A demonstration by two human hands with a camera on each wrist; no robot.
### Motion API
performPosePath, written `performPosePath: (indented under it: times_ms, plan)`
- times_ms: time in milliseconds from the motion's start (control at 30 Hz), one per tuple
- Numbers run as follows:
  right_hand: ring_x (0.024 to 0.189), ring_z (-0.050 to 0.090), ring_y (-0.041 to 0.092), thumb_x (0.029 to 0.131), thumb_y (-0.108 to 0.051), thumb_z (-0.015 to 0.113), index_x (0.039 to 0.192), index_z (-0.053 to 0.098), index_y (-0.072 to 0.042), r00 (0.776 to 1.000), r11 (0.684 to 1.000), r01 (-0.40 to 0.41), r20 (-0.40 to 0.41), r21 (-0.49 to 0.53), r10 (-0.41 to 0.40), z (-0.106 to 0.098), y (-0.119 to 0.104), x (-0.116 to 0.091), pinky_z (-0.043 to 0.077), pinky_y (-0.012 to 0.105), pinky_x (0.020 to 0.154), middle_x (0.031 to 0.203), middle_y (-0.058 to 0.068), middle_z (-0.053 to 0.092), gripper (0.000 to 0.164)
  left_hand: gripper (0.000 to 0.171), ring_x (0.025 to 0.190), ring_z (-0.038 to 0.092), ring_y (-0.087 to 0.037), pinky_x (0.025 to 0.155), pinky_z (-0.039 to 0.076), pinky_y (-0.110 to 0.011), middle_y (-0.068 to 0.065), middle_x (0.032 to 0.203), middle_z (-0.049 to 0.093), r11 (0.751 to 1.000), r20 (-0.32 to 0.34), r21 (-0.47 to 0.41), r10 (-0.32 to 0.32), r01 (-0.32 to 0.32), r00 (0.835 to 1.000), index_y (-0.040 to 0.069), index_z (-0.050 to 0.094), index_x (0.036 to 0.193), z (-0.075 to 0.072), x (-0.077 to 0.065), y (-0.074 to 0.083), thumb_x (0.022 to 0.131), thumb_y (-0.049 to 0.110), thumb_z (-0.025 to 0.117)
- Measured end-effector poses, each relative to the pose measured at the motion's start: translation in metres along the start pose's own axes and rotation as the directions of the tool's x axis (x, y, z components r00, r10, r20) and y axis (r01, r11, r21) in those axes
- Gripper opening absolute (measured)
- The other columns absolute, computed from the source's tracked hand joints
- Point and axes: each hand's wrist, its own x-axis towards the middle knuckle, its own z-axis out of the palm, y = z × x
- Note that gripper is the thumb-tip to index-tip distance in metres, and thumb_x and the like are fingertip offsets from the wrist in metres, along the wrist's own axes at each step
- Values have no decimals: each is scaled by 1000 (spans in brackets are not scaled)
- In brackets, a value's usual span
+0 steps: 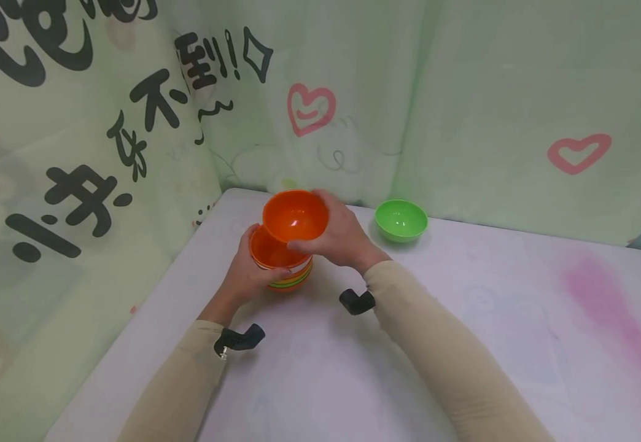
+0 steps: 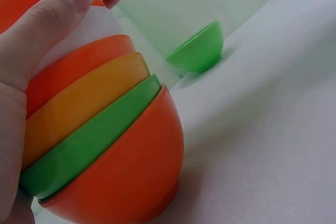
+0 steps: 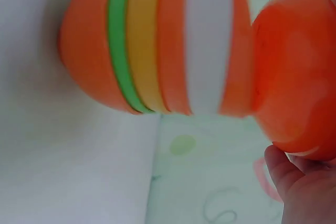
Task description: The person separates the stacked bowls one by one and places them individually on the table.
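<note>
A stack of nested bowls (image 1: 291, 281) stands on the table, with orange, green, yellow and white bands showing on its side. My left hand (image 1: 245, 273) grips that stack, its thumb near the upper rim and its fingers round the far left side. Just above the stack, my right hand (image 1: 345, 236) holds an orange bowl (image 1: 296, 215) by its right side, thumb in front and fingers behind. In the right wrist view this orange bowl (image 3: 299, 72) is tilted and overlaps the top bowl's rim. The stack's lowest bowl (image 2: 142, 161) is orange.
A light green bowl (image 1: 401, 221) sits upright near the table's back edge, right of my right hand. The white table (image 1: 409, 368) bears a pink stain (image 1: 602, 294) at the right. Pale green curtains (image 1: 475, 123) with writing and hearts hang behind and to the left.
</note>
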Motion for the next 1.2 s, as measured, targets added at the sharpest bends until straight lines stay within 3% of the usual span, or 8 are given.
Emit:
performPosePath:
  times_ms: [300, 633, 867, 1200]
  plan:
    - [120, 49, 24, 73, -33, 87, 150, 36, -8, 994, 999, 10, -106, 33, -7, -26, 6, -4, 54, 42, 90, 139, 5, 50, 95, 114, 135, 39, -26, 108, 41, -51, -7, 150, 41, 997, -9, 31, -72, 73, 997, 12, 11, 158, 0, 2, 2, 76, 28, 88]
    - [126, 44, 27, 76, -39, 85, 156, 24, -10, 977, 984, -169, -119, 58, 175, -61, 42, -17, 54, 48, 90, 145, 6, 43, 105, 115, 137, 36, -29, 107, 41, -52, -9, 154, 36, 991, -27, 46, -127, 129, 991, 13, 10, 159, 1, 7, 0, 74, 25, 88]
    - [129, 40, 32, 78, -46, 83, 158, 22, -9, 946, 963, -268, -189, 9, 264, -94, 75, -35, 51, 53, 94, 150, 11, 38, 107, 114, 139, 35, -30, 108, 40, -52, -10, 155, 34, 988, -40, 60, -143, 145, 989, 14, 11, 159, 4, 5, 1, 75, 22, 87]
    - [135, 36, 37, 83, -49, 77, 160, 13, -8, 884, 933, -357, -306, 47, 354, -133, 107, -57, 43, 55, 104, 157, 15, 30, 108, 114, 139, 35, -30, 108, 40, -51, -10, 155, 33, 990, -34, 38, -137, 138, 990, 13, 10, 159, 5, 6, 0, 75, 22, 87]
